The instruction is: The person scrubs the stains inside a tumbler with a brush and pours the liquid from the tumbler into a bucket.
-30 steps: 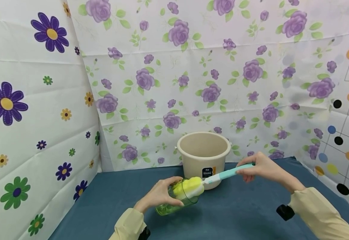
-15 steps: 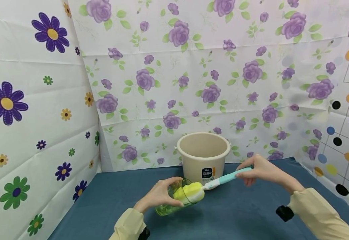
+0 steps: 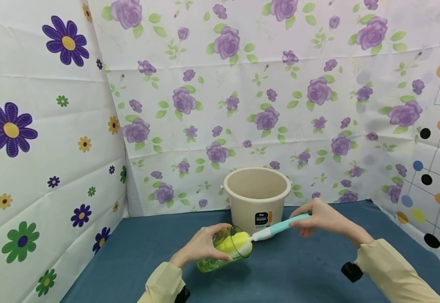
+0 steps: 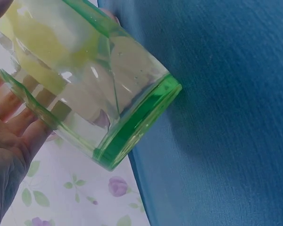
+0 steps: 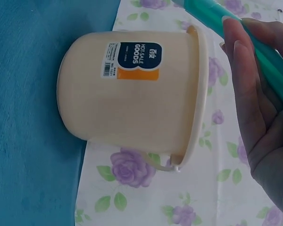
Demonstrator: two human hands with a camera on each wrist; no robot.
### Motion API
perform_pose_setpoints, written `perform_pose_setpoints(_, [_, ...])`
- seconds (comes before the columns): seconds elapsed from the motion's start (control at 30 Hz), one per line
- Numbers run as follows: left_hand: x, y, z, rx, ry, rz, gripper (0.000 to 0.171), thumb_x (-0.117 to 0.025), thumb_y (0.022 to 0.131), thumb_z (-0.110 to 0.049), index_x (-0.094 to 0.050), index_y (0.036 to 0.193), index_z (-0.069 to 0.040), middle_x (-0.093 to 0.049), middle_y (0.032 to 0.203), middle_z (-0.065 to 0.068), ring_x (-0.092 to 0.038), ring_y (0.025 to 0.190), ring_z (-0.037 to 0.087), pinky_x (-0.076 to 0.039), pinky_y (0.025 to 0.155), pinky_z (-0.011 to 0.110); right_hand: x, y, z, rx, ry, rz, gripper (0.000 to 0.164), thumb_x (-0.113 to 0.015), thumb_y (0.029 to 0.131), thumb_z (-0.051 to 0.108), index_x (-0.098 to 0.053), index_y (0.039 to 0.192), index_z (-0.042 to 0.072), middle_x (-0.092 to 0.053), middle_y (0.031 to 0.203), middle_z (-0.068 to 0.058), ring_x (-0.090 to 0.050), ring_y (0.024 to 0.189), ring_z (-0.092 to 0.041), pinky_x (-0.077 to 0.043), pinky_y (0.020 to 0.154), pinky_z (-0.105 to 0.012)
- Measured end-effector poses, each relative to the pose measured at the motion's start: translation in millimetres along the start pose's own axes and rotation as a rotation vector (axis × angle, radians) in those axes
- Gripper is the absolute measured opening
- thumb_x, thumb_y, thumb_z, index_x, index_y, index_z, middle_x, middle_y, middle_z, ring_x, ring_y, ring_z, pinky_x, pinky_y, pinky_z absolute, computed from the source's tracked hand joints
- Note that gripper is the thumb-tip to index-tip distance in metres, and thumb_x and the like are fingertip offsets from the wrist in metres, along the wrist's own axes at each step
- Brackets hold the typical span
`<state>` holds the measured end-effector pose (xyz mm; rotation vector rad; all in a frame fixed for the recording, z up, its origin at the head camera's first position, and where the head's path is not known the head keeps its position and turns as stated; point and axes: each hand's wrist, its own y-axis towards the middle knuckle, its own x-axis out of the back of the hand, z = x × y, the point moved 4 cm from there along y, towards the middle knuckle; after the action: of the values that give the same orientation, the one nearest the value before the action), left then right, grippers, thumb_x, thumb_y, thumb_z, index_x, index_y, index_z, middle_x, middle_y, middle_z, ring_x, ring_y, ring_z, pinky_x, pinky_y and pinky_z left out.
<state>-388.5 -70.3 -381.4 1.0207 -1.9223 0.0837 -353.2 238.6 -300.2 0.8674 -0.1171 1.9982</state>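
Cup (image 3: pixel 208 265): near side of the tabletop (image 3: pixel 148 248), left of centre, tilted, mouth to the right. Whether its base touches the cloth, can't tell.

Left hand (image 3: pixel 202 246): grip curled round the cup's side, thumb on the near side, fingers spread along the wall in the left wrist view.

Right hand (image 3: pixel 321 216): grip narrow, pinching the brush (image 3: pixel 264 232) by its teal handle. Yellow sponge (image 3: pixel 245 239) sits mostly inside the cup, end poking out past the rim.

Bucket (image 3: pixel 239 210) upright on the far side, behind the brush.

Handling, my read: cup light, stiff, smooth, slippery if wet. Glass or plastic, can't tell; treat as fragile. Hold mid-body, palm wrapped, clear of the rim, firm enough to resist twist. Brush light, stiff handle, sponge soft and squeezable, so expect drag at the wall. Best hold: teal handle, not the thin white neck.
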Motion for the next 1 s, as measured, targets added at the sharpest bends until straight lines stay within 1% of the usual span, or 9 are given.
perform_pose_setpoints(0.1, [0.9,0.3,-1.3,-0.012,0.001,0.000,0.080,-0.076,0.066,-0.050,-0.046,0.132,-0.018,-0.054,0.114,-0.008,-0.050,0.099,0.011,-0.043,0.080,0.038,-4,3,-1,0.003,-0.006,-0.004,0.023,-0.066,0.084,0.009,-0.065,0.100,-0.008,-0.063,0.065,-0.011,-0.061,0.055,-0.029,-0.050,0.051,-0.044])
perform_pose_setpoints(0.2, [2.2,0.6,-1.6,-0.016,0.003,-0.005,0.079,-0.076,0.066,-0.050,-0.047,0.132,-0.017,-0.054,0.113,-0.008,-0.051,0.099,0.012,-0.043,0.079,0.037,-8,6,0,0.026,-0.022,-0.006,0.023,-0.066,0.083,0.010,-0.065,0.099,-0.007,-0.063,0.064,-0.009,-0.061,0.054,-0.029,-0.050,0.050,-0.041])
perform_pose_setpoints(0.3, [2.5,1.6,-1.5,-0.018,0.005,-0.002,0.080,-0.075,0.066,-0.050,-0.046,0.132,-0.016,-0.054,0.114,-0.008,-0.051,0.100,0.013,-0.043,0.080,0.038,-13,8,1,0.036,-0.014,-0.006,0.023,-0.067,0.083,0.013,-0.066,0.098,-0.005,-0.063,0.063,-0.007,-0.061,0.054,-0.026,-0.050,0.050,-0.038])
perform_pose_setpoints(0.4, [1.9,2.0,-1.4,-0.020,0.001,0.004,0.081,-0.075,0.067,-0.050,-0.045,0.133,-0.014,-0.053,0.116,-0.006,-0.051,0.102,0.016,-0.043,0.081,0.039,-18,9,1,0.035,0.010,-0.002,0.024,-0.068,0.082,0.015,-0.067,0.098,-0.004,-0.063,0.063,-0.008,-0.061,0.054,-0.027,-0.050,0.050,-0.039])
perform_pose_setpoints(0.57, [0.5,0.6,0.3,-0.009,0.001,0.002,0.079,-0.074,0.067,-0.051,-0.045,0.133,-0.019,-0.054,0.118,-0.002,-0.050,0.101,0.013,-0.043,0.080,0.039,-26,11,2,0.034,0.048,0.007,0.023,-0.067,0.083,0.012,-0.066,0.099,-0.006,-0.064,0.064,-0.011,-0.061,0.055,-0.030,-0.050,0.051,-0.042])
perform_pose_setpoints(0.67, [0.5,0.4,0.1,-0.013,0.007,-0.003,0.078,-0.074,0.067,-0.051,-0.045,0.133,-0.021,-0.054,0.118,-0.002,-0.050,0.101,0.012,-0.043,0.080,0.038,-30,10,9,0.038,0.057,-0.001,0.022,-0.066,0.083,0.009,-0.065,0.098,-0.008,-0.064,0.064,-0.010,-0.061,0.054,-0.030,-0.049,0.050,-0.044])
perform_pose_setpoints(0.8, [1.1,0.1,-0.5,-0.021,0.007,-0.008,0.078,-0.074,0.067,-0.051,-0.045,0.132,-0.020,-0.054,0.117,-0.005,-0.050,0.101,0.013,-0.043,0.080,0.038,-31,7,23,0.040,0.065,-0.014,0.023,-0.066,0.083,0.006,-0.064,0.098,-0.011,-0.063,0.064,-0.012,-0.061,0.054,-0.029,-0.049,0.051,-0.042])
perform_pose_setpoints(0.93, [0.9,-0.8,1.5,-0.023,-0.006,-0.006,0.077,-0.075,0.068,-0.049,-0.046,0.132,-0.019,-0.054,0.117,-0.003,-0.051,0.101,0.013,-0.043,0.081,0.038,-29,9,11,0.046,0.064,-0.028,0.024,-0.067,0.083,0.010,-0.065,0.100,-0.007,-0.064,0.066,-0.011,-0.061,0.055,-0.027,-0.050,0.050,-0.039])
perform_pose_setpoints(1.0, [1.3,-0.7,2.1,-0.023,-0.012,-0.006,0.077,-0.075,0.068,-0.049,-0.046,0.132,-0.019,-0.054,0.119,0.001,-0.050,0.102,0.013,-0.043,0.081,0.038,-28,11,2,0.049,0.062,-0.036,0.024,-0.067,0.083,0.013,-0.066,0.100,-0.004,-0.064,0.067,-0.011,-0.062,0.055,-0.027,-0.050,0.050,-0.039])
